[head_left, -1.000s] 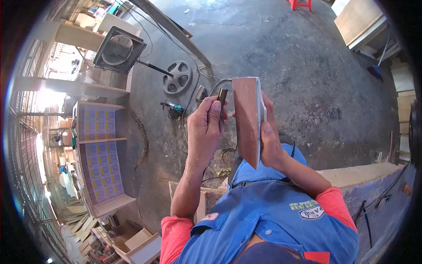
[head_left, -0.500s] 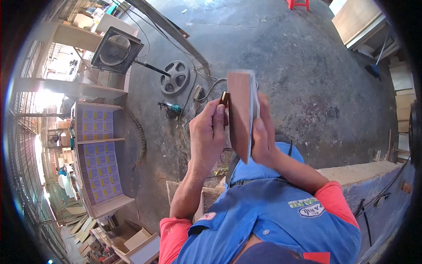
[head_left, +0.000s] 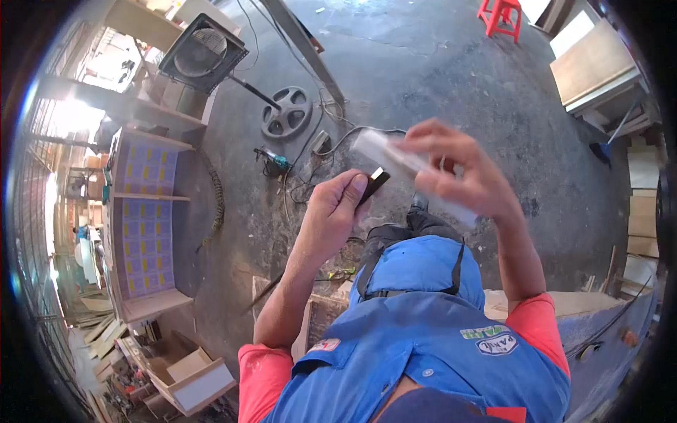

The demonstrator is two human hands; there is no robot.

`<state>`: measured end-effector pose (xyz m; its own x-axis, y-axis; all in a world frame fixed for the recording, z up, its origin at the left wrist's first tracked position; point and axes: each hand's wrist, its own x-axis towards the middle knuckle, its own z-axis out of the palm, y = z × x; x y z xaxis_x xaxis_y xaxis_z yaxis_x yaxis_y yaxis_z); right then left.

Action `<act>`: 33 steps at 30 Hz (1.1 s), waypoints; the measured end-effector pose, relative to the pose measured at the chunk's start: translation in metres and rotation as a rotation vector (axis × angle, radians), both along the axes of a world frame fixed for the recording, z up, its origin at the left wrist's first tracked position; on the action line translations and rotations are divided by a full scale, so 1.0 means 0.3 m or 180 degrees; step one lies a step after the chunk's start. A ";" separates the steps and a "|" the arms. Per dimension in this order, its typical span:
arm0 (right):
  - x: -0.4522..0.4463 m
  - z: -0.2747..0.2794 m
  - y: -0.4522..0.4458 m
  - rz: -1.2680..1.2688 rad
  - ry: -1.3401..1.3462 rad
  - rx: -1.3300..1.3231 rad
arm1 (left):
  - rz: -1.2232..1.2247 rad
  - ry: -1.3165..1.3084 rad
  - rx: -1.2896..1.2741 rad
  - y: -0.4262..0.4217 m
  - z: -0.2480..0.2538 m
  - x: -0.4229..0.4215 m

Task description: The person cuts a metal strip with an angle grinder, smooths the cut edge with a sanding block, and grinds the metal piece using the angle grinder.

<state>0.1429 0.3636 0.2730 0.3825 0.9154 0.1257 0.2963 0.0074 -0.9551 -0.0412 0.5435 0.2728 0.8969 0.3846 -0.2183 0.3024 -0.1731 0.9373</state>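
Observation:
My left hand (head_left: 338,201) is closed on a dark strip (head_left: 375,185), whose pale, shiny end sticks up past the thumb and slants to the right. My right hand (head_left: 458,169) grips a flat whitish block (head_left: 384,151), smeared by motion, to the right of the strip. The fingers are bent round the block's upper side. A gap shows between the block and the strip. The block's brown face is hidden now.
A fan (head_left: 203,55) on a round wheel-like base (head_left: 287,113) stands ahead left. Beside it on the floor lie a teal power tool (head_left: 276,162), cables and a ribbed hose (head_left: 215,190). Shelving (head_left: 154,197) fills the left; a red stool (head_left: 501,17) stands far ahead.
My right hand has lifted and turned the block, so it slants with its pale side showing. My left hand has tilted the strip to the right. The view has shifted slightly.

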 end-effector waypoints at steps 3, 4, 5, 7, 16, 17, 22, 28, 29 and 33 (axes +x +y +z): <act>-0.043 -0.095 0.051 -0.0831 -0.0996 -0.0190 | -0.0088 0.0043 -0.0104 -0.007 -0.001 -0.004; -0.033 -0.098 0.057 -0.0860 -0.0641 -0.0124 | -0.0098 0.0033 -0.0114 -0.003 -0.005 -0.002; -0.035 -0.080 0.042 -0.0850 -0.0670 -0.0119 | -0.0053 -0.0017 -0.0038 0.007 -0.011 0.003; -0.071 -0.019 0.002 -0.0831 -0.0194 0.0391 | 0.0030 -0.0038 0.0020 0.004 -0.018 0.006; -0.087 -0.058 0.031 -0.0570 0.0249 0.0147 | 0.0066 0.0262 0.0362 0.006 0.010 -0.010; -0.109 -0.053 0.028 -0.0421 0.0155 0.0290 | 0.0113 0.0103 0.0388 -0.010 0.008 -0.012; -0.084 -0.213 0.091 -0.0647 0.0061 -0.0383 | 0.0091 0.0166 -0.0237 0.001 0.036 -0.042; -0.261 -0.155 0.059 -0.0850 0.3335 0.1290 | 0.0334 -0.0205 -0.1439 0.038 0.024 -0.048; -0.279 -0.152 0.046 -0.0665 0.3955 0.1448 | 0.0175 -0.0210 -0.1394 0.062 0.010 -0.046; -0.332 -0.155 0.061 -0.0633 0.2615 0.1451 | -0.0036 -0.0378 -0.1316 0.093 -0.007 -0.036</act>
<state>0.0432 0.3818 0.2266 0.6527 0.7537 0.0770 -0.4286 0.4512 -0.7828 -0.0522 0.5715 0.2707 0.9288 0.2763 -0.2470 0.1885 0.2218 0.9567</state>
